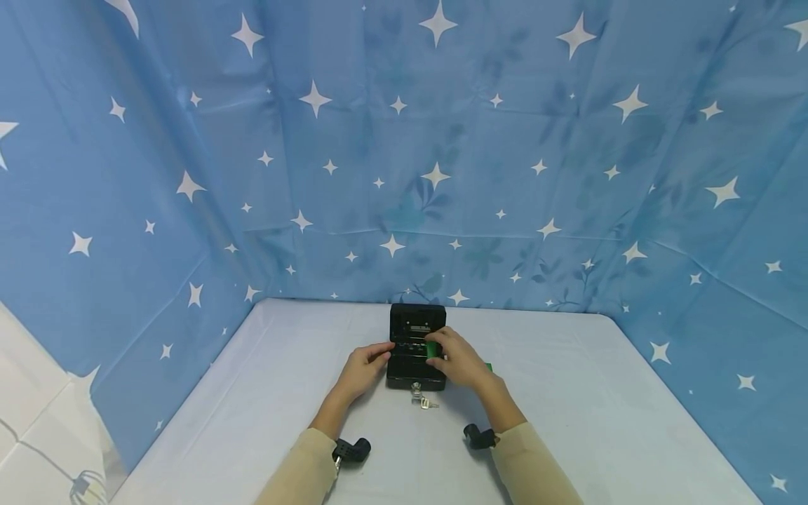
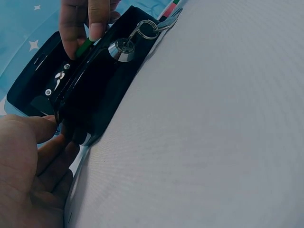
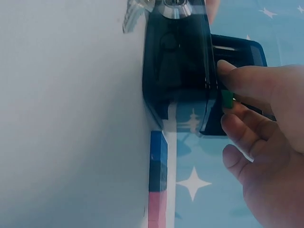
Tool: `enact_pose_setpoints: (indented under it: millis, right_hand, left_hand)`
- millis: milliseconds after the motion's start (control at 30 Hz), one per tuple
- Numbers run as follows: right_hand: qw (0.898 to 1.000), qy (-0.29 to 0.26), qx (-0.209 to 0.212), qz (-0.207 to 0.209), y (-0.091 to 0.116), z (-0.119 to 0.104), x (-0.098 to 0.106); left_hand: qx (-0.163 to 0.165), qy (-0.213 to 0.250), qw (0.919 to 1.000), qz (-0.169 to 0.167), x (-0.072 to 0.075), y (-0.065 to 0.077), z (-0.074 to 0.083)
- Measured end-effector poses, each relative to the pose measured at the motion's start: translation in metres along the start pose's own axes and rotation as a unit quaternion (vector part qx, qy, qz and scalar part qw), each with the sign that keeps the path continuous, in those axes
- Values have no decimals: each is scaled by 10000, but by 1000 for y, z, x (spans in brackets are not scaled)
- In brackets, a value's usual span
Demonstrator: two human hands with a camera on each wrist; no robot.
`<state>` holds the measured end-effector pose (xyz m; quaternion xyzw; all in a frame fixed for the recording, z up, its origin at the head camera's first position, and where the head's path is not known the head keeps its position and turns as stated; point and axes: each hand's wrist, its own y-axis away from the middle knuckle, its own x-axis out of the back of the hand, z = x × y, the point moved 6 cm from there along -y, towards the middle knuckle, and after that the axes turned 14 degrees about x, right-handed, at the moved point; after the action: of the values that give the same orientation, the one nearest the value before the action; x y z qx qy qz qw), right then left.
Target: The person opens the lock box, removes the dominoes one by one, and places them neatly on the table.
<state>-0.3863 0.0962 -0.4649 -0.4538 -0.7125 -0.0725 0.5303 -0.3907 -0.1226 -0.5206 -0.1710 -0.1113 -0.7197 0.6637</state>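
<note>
A small black cash box [image 1: 404, 383] stands on the table with its lid [image 1: 400, 319] raised at the back. My left hand [image 1: 361, 370] grips the left side of the box, thumb and fingertips at its edge. Over the right part of the box, my right hand [image 1: 466, 363] pinches a green block [image 1: 432, 349] between thumb and fingers. Part of that block [image 3: 228, 99] is hidden behind the box wall and the fingers in the right wrist view. A key sits in the lock [image 2: 122, 49] on the front wall, with a ring and another key [image 1: 428, 404] hanging from it.
On the table to the right of the box lie a blue block [image 3: 158, 145], a dark green block [image 3: 157, 175] and a pink block [image 3: 157, 206] in a row. The white table [image 1: 303, 330] ends at a blue star-patterned curtain [image 1: 353, 182]. A cable [image 1: 85, 484] shows at lower left.
</note>
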Motion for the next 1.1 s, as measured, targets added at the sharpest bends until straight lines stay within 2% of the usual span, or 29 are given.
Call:
enact_pose_setpoints:
  millis: [1100]
  right_hand:
    - [9984,-288,-436,-220,12,20,24]
  left_hand:
    - [-55,-34,10000,-21,0,-1,-2]
